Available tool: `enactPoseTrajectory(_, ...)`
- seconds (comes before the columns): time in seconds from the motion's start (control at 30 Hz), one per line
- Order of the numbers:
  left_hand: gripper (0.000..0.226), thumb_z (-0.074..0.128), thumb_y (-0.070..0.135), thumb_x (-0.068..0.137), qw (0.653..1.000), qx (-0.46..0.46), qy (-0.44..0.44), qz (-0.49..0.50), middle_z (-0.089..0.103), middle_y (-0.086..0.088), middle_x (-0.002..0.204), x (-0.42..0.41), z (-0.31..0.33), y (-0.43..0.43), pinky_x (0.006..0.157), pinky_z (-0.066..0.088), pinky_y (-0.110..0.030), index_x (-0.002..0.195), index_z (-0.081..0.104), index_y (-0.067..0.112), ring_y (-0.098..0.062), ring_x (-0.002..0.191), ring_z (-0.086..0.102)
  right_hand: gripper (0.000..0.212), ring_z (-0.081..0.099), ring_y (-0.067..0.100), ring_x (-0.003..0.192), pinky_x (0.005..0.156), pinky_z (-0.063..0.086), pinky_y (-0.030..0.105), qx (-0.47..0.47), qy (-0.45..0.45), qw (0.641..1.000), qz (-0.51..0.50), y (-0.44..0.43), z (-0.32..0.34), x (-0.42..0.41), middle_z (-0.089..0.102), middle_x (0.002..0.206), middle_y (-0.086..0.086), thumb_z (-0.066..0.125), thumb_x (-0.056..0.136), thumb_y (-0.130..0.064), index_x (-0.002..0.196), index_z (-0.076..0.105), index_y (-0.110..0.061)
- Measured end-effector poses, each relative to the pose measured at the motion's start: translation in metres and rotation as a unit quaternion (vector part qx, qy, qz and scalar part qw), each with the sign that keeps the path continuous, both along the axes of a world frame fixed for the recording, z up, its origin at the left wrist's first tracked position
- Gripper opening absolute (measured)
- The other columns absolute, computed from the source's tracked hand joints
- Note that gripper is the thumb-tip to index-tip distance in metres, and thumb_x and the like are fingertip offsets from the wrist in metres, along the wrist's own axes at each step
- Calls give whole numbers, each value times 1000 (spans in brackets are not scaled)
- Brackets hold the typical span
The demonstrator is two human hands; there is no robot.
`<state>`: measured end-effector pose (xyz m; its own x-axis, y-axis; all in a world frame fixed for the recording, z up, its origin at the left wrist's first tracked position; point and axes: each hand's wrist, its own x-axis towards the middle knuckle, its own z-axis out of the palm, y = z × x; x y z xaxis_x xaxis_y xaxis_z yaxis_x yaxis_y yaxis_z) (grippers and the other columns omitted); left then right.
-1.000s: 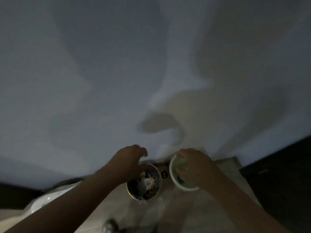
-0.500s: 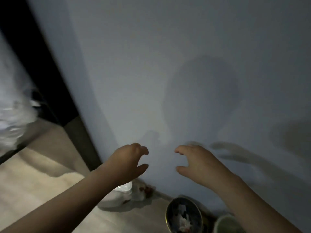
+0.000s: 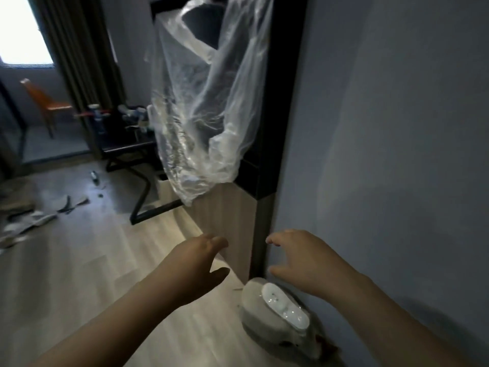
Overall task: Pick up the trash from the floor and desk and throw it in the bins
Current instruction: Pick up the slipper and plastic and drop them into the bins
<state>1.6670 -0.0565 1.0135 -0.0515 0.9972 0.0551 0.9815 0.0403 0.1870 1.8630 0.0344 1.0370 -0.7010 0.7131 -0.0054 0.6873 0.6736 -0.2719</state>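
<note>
Bin [image 3: 253,304] just below right hand [image 3: 304,263], left hand [image 3: 194,264] nearby

1. View has swung left. The blank wall [image 3: 397,128] that filled the picture 1.0 s ago now takes only the right side.
2. The two round bins, under the hands 1.0 s ago and at the bottom edge 0.5 s ago, are gone from view.
3. Left hand [image 3: 195,263] and right hand [image 3: 307,260], earlier over the bin mouths, now hang above the floor [image 3: 79,274] on either side of a dark post [image 3: 267,154].
4. Newly seen: clear plastic bag [image 3: 201,107] hanging, cluttered desk [image 3: 127,147], orange chair [image 3: 45,102], bright window [image 3: 23,30], floor litter [image 3: 39,215].
5. Pale bundle [image 3: 275,305] by the wall, under the left hand 0.5 s ago, now lies below the right hand.
</note>
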Motion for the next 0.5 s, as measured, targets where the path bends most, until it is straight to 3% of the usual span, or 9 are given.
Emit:
enactPoseTrajectory(0.13, 50, 54, 48, 90, 998, -6, 1, 65, 50, 11, 132, -76, 3, -54, 91, 41, -20, 137, 41, 33, -9, 115, 53, 44, 55, 22, 109, 90, 47, 37, 11, -5, 998, 59, -30, 4, -86, 59, 119, 4, 63, 80, -33, 121, 56, -18)
enactPoseTrajectory(0.3, 51, 54, 48, 90, 990, -6, -16, 141, 50, 11, 132, -149, 2, -105, 89, 39, -19, 136, 41, 32, -9, 115, 52, 51, 54, 18, 112, 89, 46, 30, 5, -9, 991, 136, -56, 2, -179, 58, 119, -1, 64, 80, -34, 128, 53, -23)
enactPoseTrajectory(0.5, 50, 55, 45, 90, 975, -9, -32, 220, 50, 7, 133, -219, -4, -137, 98, 42, -27, 135, 43, 29, -12, 119, 51, 51, 52, 14, 116, 91, 45, 30, 22, -17, 977, 210, -65, -4, -278, 56, 127, -6, 63, 82, -38, 131, 50, -28)
